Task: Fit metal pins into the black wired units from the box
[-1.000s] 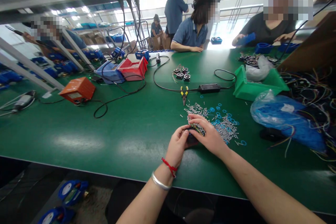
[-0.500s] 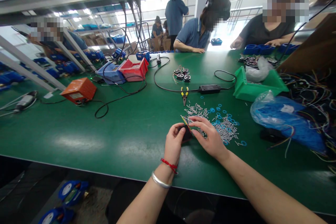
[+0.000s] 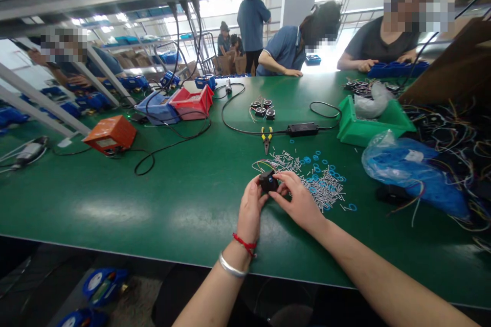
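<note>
A small black fan unit with a blue centre and thin coloured wires trailing up-left is held between both hands just above the green table. My left hand, with a red string and a silver bangle at the wrist, pinches its left side. My right hand grips its right side with thumb and fingertips. Right behind them lies a scatter of small white pins and blue rings.
Yellow-handled pliers and a black power adapter with cable lie further back. A green bin, a blue plastic bag and tangled wires are at the right. An orange box, red and blue bins sit left. Other people work across the table.
Both hands have lifted the black unit slightly and turned it so its blue centre faces up; the coloured wires now trail off to the left.
</note>
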`<state>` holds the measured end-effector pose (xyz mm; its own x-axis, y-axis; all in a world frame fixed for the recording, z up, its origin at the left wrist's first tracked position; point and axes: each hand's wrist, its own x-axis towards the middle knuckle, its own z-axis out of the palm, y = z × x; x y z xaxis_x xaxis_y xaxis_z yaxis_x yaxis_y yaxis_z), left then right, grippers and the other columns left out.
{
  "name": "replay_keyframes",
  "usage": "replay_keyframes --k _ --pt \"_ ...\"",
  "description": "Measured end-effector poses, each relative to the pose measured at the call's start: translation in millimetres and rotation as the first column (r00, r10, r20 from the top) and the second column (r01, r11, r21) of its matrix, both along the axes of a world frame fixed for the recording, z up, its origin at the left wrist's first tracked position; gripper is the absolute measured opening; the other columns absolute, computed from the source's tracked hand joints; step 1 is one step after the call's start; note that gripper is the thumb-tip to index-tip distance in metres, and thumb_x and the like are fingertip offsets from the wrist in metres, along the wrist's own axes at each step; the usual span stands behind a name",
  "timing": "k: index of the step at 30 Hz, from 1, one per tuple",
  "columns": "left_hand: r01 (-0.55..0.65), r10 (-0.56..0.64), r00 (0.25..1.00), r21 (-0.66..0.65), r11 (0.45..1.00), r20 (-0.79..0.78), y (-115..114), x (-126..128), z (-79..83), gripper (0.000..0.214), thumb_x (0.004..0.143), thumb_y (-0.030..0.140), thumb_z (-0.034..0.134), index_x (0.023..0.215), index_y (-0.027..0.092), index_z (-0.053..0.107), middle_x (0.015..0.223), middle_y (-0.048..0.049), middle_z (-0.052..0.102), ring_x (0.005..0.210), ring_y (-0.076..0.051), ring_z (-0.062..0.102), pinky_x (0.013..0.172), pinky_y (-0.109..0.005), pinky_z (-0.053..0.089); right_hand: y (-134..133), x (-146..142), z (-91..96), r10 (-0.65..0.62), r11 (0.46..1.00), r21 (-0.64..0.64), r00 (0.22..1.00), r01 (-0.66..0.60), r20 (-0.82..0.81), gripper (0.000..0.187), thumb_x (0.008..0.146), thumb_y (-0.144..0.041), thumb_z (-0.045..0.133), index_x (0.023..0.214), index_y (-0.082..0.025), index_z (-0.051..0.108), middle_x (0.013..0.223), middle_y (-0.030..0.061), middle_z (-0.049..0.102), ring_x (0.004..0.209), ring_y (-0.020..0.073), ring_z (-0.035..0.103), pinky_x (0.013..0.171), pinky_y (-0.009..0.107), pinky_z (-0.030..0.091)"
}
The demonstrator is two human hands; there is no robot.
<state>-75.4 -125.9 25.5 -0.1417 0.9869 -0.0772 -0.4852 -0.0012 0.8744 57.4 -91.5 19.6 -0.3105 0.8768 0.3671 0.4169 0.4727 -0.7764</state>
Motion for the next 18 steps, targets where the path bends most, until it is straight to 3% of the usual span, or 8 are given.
replay_keyframes --k 3,6,10,12,15,18 --pt "0.035 -0.027 0.989 0.048 0.998 -0.142 -2.1 0.0 7.2 0.031 0.083 0.031 0.052 0.111 0.020 0.060 0.131 -0.0078 0.049 0.124 -0.023 0.040 0.099 -0.032 0.037 2.6 0.0 -4.7 -0.072 0.996 -0.055 0.997 0.071 -0.008 0.045 0.078 -0.034 0.061 0.118 -0.021 0.047 0.119 0.0109 0.047 0.080 0.0185 0.058 0.073 0.036 0.053" --pt "0.085 -0.064 0.972 0.084 0.993 -0.227 0.0 -1.5 6.2 0.032 0.079 0.024 0.057 0.111 0.020 0.061 0.131 -0.0068 0.049 0.125 -0.022 0.038 0.105 -0.031 0.031 8.1 2.7 -7.5 -0.132 0.976 -0.187 0.987 0.114 -0.091 0.041 0.080 -0.037 0.058 0.115 -0.020 0.048 0.110 0.0099 0.056 0.083 0.0203 0.060 0.074 0.036 0.053" --pt "0.067 -0.069 0.993 -0.028 0.997 -0.096 7.3 -4.3 -2.6 0.032 0.079 0.027 0.059 0.109 0.015 0.059 0.117 -0.0103 0.059 0.113 -0.022 0.051 0.101 -0.036 0.036 11.5 6.5 -2.3 -0.084 0.937 -0.348 0.951 -0.026 -0.298 0.035 0.086 -0.035 0.046 0.118 -0.021 0.048 0.111 0.0073 0.060 0.092 0.0190 0.061 0.077 0.031 0.052" --pt "0.149 -0.147 0.989 -0.081 0.986 0.029 9.2 -5.4 -5.7 0.033 0.080 0.031 0.057 0.107 0.012 0.059 0.111 -0.0127 0.061 0.106 -0.023 0.056 0.097 -0.038 0.039 10.1 6.3 1.3 0.005 0.919 -0.372 0.945 -0.134 -0.328 0.034 0.087 -0.034 0.044 0.118 -0.020 0.051 0.111 0.0064 0.061 0.093 0.0184 0.061 0.074 0.029 0.053" --pt "0.242 -0.221 0.961 -0.123 0.962 0.163 9.5 -8.0 -9.0 0.034 0.078 0.030 0.060 0.105 0.009 0.060 0.105 -0.0143 0.064 0.094 -0.023 0.061 0.091 -0.040 0.044 10.1 8.3 2.9 0.153 0.893 -0.388 0.964 -0.229 -0.216 0.035 0.087 -0.036 0.046 0.117 -0.021 0.056 0.100 0.0046 0.065 0.080 0.0169 0.063 0.069 0.029 0.052" --pt "0.135 -0.091 0.974 -0.207 0.969 0.206 11.1 -12.6 -13.6 0.030 0.073 0.023 0.066 0.098 0.009 0.061 0.098 -0.0128 0.066 0.088 -0.020 0.064 0.089 -0.037 0.047 21.0 21.9 -0.9 0.086 0.955 -0.284 0.996 -0.080 0.008 0.031 0.089 -0.036 0.043 0.110 -0.021 0.061 0.093 0.0034 0.066 0.072 0.0150 0.062 0.071 0.030 0.050"
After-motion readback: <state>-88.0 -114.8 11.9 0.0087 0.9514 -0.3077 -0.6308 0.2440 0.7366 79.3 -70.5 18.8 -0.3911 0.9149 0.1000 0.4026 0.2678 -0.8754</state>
